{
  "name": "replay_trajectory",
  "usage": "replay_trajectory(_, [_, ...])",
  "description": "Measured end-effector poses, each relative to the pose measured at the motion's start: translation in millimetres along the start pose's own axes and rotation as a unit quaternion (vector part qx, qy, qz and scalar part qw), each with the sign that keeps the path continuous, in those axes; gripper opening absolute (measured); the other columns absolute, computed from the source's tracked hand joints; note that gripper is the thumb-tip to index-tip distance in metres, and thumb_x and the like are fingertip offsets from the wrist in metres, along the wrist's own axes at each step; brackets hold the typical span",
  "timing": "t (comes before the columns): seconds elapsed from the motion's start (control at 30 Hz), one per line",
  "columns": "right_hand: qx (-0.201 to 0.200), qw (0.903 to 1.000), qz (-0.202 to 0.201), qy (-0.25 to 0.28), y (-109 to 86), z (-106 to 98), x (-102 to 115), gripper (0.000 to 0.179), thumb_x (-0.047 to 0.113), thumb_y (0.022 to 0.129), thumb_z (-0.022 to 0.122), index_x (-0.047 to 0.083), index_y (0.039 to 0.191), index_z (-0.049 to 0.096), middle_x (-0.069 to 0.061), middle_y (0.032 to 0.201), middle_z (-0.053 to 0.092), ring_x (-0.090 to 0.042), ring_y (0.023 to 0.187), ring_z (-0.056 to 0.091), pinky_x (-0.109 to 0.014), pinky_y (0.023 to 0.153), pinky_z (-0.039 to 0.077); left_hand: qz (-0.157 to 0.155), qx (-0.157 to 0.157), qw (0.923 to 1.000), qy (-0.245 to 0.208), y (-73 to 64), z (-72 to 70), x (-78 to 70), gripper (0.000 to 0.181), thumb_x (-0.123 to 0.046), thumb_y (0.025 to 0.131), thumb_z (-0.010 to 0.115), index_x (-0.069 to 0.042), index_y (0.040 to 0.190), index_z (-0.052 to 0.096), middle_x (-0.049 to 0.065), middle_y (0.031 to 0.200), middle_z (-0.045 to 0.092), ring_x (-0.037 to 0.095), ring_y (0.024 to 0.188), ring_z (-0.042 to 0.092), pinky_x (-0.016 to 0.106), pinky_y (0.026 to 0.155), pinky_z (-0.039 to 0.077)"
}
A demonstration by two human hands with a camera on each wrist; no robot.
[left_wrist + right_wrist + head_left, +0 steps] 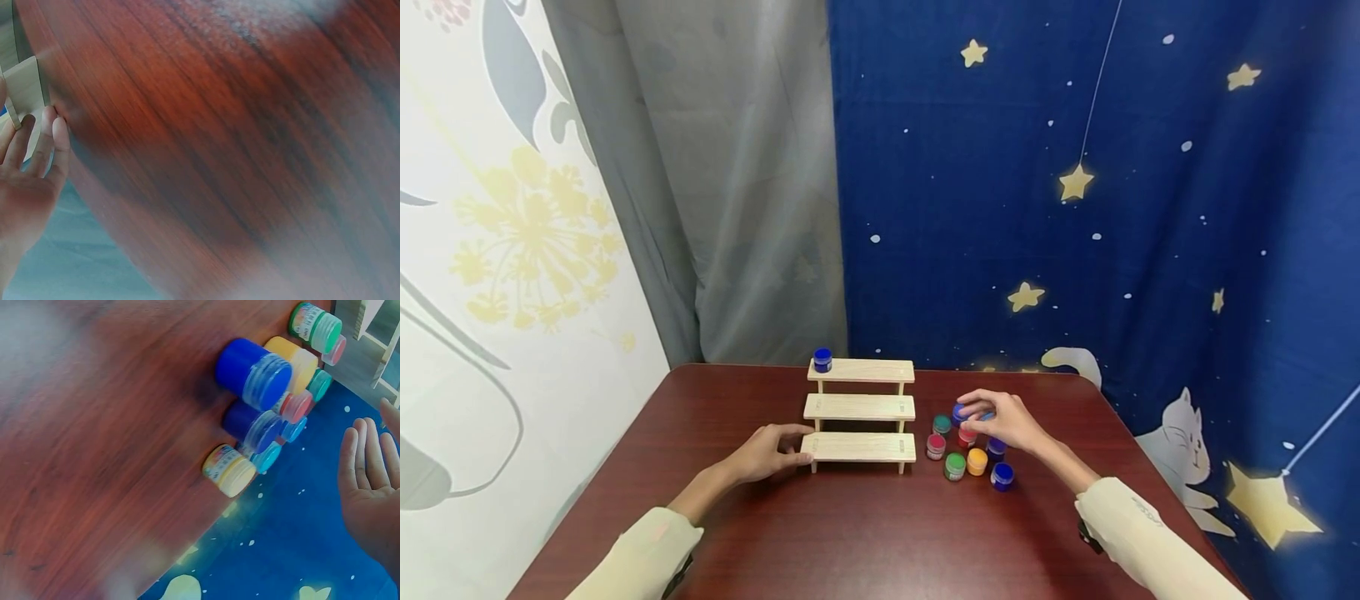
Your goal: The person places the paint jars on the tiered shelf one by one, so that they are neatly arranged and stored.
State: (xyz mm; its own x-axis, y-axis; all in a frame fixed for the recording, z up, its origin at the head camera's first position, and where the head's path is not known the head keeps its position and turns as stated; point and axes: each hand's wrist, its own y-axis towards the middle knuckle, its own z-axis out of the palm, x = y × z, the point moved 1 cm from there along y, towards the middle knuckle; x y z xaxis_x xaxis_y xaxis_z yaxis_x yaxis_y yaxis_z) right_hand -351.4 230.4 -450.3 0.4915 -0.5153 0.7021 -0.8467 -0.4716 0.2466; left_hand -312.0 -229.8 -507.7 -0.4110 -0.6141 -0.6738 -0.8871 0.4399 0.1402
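Note:
A three-step wooden stand [859, 407] stands on the table, with one blue paint jar [823, 360] at the left end of its top step. My left hand [767, 454] holds the left end of the lowest step between thumb and fingers. In the left wrist view, the fingers of that hand [31, 181] touch the pale wood [25, 87]. My right hand [1003, 421] hovers over a group of paint jars, its fingers loosely bent and partly hiding a red jar [967, 437]. The right wrist view shows this hand [375, 494] with nothing in it.
Around the right hand stand several jars, among them a green jar [955, 467], an orange jar [977, 462], a dark blue jar [1002, 477] and a crimson jar [936, 447]. A cream-lidded jar [229, 470] shows in the right wrist view. Curtains hang behind the brown table [865, 533].

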Motion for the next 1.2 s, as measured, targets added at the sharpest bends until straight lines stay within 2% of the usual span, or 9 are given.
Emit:
replay_trajectory(0.17, [0.001,1.0000,0.005,-0.002,-10.3,-4.8,-5.2,0.036,0.010,0.092,0.081,0.008,0.126,0.070,-0.016,0.110,0.077,-0.028,0.100,0.075,-0.033,0.081,0.060,-0.003,0.000,1.0000,-0.007,0.6,-0.4,1.8,0.052,-0.029,0.095,0.079,-0.003,0.138,0.065,0.001,0.095,0.072,0.014,0.076,0.065,0.026,0.063,0.050])
replay_trajectory(0.4, [-0.002,0.9999,0.017,-0.001,-26.5,-11.7,-15.4,0.039,0.011,0.091,0.082,0.000,0.126,0.069,-0.021,0.112,0.076,-0.029,0.099,0.076,-0.027,0.078,0.060,-0.004,0.000,1.0000,-0.009,1.4,0.4,3.5,0.051,-0.029,0.094,0.080,-0.005,0.137,0.066,-0.001,0.092,0.071,0.015,0.073,0.064,0.026,0.060,0.050])
replay_trajectory(0.5, [-0.001,0.9999,0.012,-0.002,-34.1,-14.6,-19.2,0.039,0.012,0.091,0.082,0.001,0.126,0.069,-0.020,0.112,0.076,-0.028,0.097,0.076,-0.026,0.078,0.059,-0.003,-0.001,0.9999,-0.010,1.5,0.3,4.0,0.051,-0.029,0.094,0.080,-0.006,0.137,0.066,0.000,0.092,0.071,0.015,0.073,0.064,0.026,0.059,0.049])
replay_trajectory(0.67, [0.001,1.0000,-0.003,-0.003,-47.1,-18.0,-25.2,0.039,0.011,0.090,0.083,0.002,0.125,0.069,-0.020,0.111,0.076,-0.034,0.097,0.076,-0.035,0.082,0.060,-0.005,0.000,0.9999,-0.011,1.6,0.4,3.8,0.051,-0.030,0.094,0.080,-0.006,0.137,0.066,0.000,0.095,0.071,0.015,0.074,0.064,0.026,0.060,0.049])
replay_trajectory(0.8, [0.003,1.0000,-0.004,-0.003,-57.1,-20.1,-29.9,0.040,0.012,0.091,0.082,-0.002,0.125,0.068,-0.021,0.111,0.075,-0.038,0.098,0.075,-0.041,0.083,0.060,-0.003,-0.001,1.0000,-0.008,1.8,-0.3,3.5,0.051,-0.030,0.094,0.080,-0.007,0.136,0.067,0.000,0.096,0.071,0.015,0.075,0.063,0.026,0.061,0.049])
replay_trajectory(1.03, [0.009,0.9999,-0.001,0.006,-69.8,-23.2,-36.5,0.046,0.013,0.090,0.083,-0.007,0.128,0.065,-0.020,0.112,0.075,-0.034,0.097,0.075,-0.042,0.081,0.060,-0.001,0.000,1.0000,-0.004,2.7,-0.8,3.7,0.052,-0.031,0.093,0.081,-0.006,0.136,0.067,0.001,0.098,0.071,0.015,0.077,0.063,0.026,0.062,0.050])
replay_trajectory(1.2, [0.017,0.9997,0.001,0.015,-74.9,-22.3,-38.6,0.047,0.014,0.090,0.083,-0.007,0.128,0.065,-0.023,0.113,0.075,-0.035,0.097,0.075,-0.038,0.079,0.061,-0.004,0.000,1.0000,-0.005,2.2,-0.6,3.8,0.051,-0.030,0.093,0.081,-0.006,0.136,0.067,0.003,0.100,0.071,0.016,0.078,0.063,0.026,0.063,0.050])
